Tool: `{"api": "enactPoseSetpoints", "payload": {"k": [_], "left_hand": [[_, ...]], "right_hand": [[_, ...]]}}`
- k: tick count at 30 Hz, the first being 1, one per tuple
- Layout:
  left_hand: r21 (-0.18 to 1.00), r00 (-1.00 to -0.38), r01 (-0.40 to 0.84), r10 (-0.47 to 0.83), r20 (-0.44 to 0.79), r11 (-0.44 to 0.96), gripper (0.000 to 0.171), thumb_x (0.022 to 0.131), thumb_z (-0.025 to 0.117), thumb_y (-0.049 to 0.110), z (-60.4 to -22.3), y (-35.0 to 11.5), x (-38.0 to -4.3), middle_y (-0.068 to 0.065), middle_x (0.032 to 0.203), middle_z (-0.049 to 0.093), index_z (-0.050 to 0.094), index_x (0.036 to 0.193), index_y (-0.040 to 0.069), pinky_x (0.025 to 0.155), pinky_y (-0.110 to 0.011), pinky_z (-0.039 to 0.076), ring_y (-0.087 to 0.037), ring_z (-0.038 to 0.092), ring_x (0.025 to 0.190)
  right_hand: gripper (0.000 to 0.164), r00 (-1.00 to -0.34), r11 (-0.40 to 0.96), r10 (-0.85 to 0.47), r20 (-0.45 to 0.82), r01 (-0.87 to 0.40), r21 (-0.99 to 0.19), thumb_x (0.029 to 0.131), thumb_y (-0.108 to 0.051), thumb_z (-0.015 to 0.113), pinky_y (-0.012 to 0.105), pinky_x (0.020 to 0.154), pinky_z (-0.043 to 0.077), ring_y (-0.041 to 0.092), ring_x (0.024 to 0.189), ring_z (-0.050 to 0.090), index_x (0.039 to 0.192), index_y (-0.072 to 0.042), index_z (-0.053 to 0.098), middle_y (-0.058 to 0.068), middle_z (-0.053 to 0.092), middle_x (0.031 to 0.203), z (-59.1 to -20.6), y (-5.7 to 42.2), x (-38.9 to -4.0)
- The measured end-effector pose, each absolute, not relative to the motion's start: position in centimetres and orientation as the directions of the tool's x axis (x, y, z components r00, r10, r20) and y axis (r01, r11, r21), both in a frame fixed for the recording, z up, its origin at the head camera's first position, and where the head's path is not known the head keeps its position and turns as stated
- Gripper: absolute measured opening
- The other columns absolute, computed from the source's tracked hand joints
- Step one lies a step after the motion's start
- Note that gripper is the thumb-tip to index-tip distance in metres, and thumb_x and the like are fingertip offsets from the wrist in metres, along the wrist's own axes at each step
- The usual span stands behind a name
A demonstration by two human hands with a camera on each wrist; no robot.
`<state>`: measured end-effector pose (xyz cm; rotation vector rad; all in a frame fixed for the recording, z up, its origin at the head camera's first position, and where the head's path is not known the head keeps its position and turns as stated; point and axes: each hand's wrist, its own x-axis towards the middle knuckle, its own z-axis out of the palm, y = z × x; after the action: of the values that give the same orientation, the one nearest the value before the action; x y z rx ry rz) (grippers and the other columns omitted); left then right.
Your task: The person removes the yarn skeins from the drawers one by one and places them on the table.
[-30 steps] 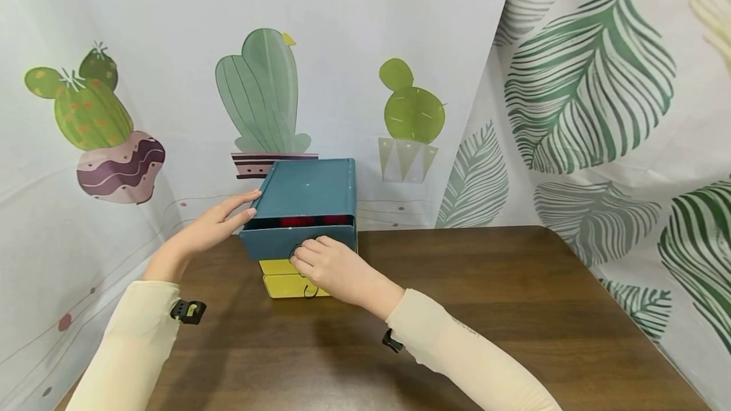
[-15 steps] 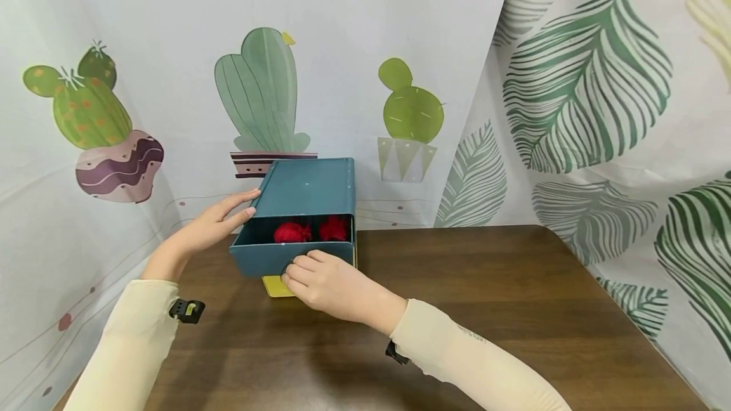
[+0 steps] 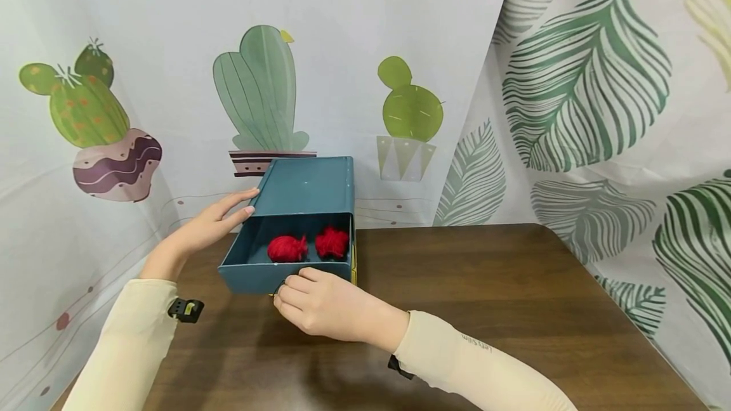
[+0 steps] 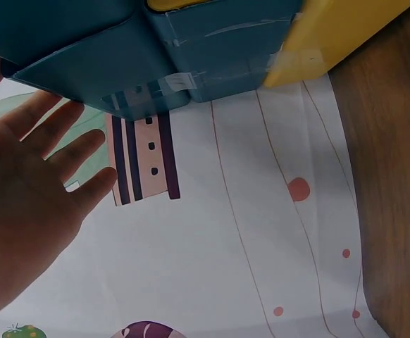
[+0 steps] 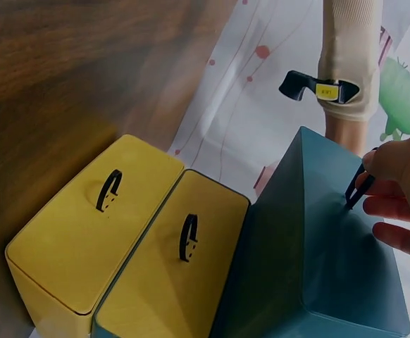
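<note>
A small blue drawer cabinet (image 3: 311, 186) stands at the table's back edge. Its top blue drawer (image 3: 242, 279) is pulled well out. Inside lie two red bundles that look like yarn, one rounded (image 3: 285, 249) and one looser (image 3: 332, 243). My right hand (image 3: 328, 304) grips the drawer's black loop handle (image 5: 358, 189) with curled fingers. Against the cabinet's upper left side, my left hand (image 3: 208, 224) steadies with extended fingers; the left wrist view shows those fingers spread along the blue wall. The right hand hides part of the drawer front in the head view.
Below the blue drawer are two yellow drawers, the middle one (image 5: 180, 274) and the bottom one (image 5: 89, 232), both closed, each with a black loop handle. Brown wooden table (image 3: 485, 290) extends to the right. A printed cloth (image 3: 342, 100) hangs close behind the cabinet.
The right hand has drawn the blue drawer toward me by its handle, uncovering the red bundles and hiding the yellow drawers beneath in the head view. The left hand has stayed in place.
</note>
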<state>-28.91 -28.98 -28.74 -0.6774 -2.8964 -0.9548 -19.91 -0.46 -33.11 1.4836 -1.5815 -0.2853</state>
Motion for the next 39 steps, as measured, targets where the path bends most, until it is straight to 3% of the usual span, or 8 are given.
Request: {"api": "enactPoseSetpoints", "payload": {"k": [18, 31, 39], "left_hand": [[0.556, -0.903, 0.417, 0.400, 0.160, 0.719, 0.058, 0.103, 0.041, 0.038, -29.1, -29.2, -29.2, -0.018, 0.156, 0.023, 0.027, 0.153, 0.011, 0.107, -0.066, 0.021, -0.041, 0.020, 0.142], [0.564, -0.899, 0.423, 0.405, 0.165, 0.710, 0.058, 0.103, 0.041, 0.037, -29.1, -29.2, -29.2, -0.018, 0.156, 0.023, 0.027, 0.153, 0.011, 0.108, -0.065, 0.021, -0.041, 0.020, 0.142], [0.562, -0.903, 0.417, 0.399, 0.162, 0.714, 0.058, 0.103, 0.041, 0.038, -29.2, -29.2, -29.2, -0.019, 0.156, 0.023, 0.027, 0.153, 0.011, 0.107, -0.067, 0.020, -0.042, 0.020, 0.142]], "right_hand": [[0.047, 0.211, 0.206, -0.874, 0.439, -0.657, 0.725, 0.101, -0.005, 0.025, 0.021, 0.080, 0.045, 0.010, 0.091, 0.059, 0.106, -0.015, 0.071, -0.004, 0.066, 0.099, -33.5, -0.7, -19.0], [0.036, 0.191, 0.187, -0.893, 0.406, -0.665, 0.723, 0.100, -0.008, 0.035, 0.023, 0.085, 0.045, 0.011, 0.095, 0.058, 0.109, -0.014, 0.069, -0.003, 0.066, 0.102, -32.7, -0.1, -18.5], [0.025, 0.179, 0.182, -0.878, 0.445, -0.735, 0.654, 0.100, -0.013, 0.047, 0.022, 0.088, 0.045, 0.010, 0.099, 0.058, 0.112, -0.016, 0.069, -0.004, 0.066, 0.104, -31.6, 0.5, -18.3]]}}
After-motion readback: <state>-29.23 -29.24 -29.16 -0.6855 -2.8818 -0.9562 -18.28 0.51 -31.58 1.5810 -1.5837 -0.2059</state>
